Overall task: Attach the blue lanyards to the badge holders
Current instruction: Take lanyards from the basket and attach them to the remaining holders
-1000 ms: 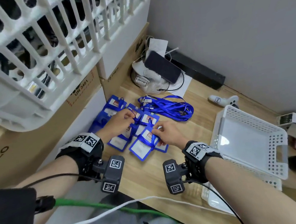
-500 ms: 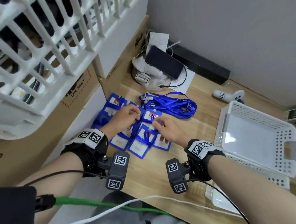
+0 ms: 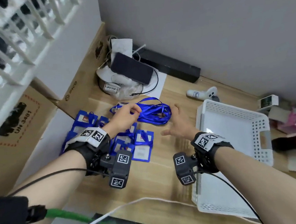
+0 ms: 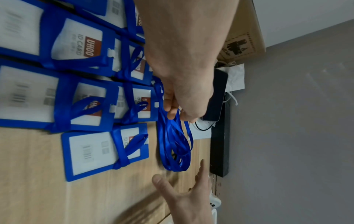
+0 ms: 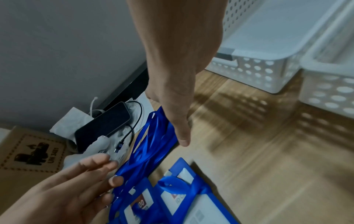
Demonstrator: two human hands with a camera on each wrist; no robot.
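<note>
A loose bundle of blue lanyards (image 3: 154, 114) lies on the wooden desk, beyond several blue badge holders (image 3: 141, 149) that have short blue loops tied on them. My left hand (image 3: 133, 111) pinches strands at the bundle's left end; the left wrist view shows its fingers (image 4: 172, 109) curled round the lanyards (image 4: 176, 145). My right hand (image 3: 174, 123) hovers with spread, straight fingers at the bundle's right end and holds nothing. From the right wrist, its fingers (image 5: 182, 130) reach over the lanyards (image 5: 151, 145), above the badge holders (image 5: 184, 201).
A white perforated basket (image 3: 238, 157) stands right of my right hand. A phone (image 3: 132, 70) on cables and a black bar (image 3: 172, 68) sit at the wall. A white controller (image 3: 203, 94) lies nearby. Cardboard boxes (image 3: 19, 133) and a white rack bound the left.
Both hands have left the badge holders and moved back to the lanyard bundle. The left hand has taken hold of strands; the right hand has spread open.
</note>
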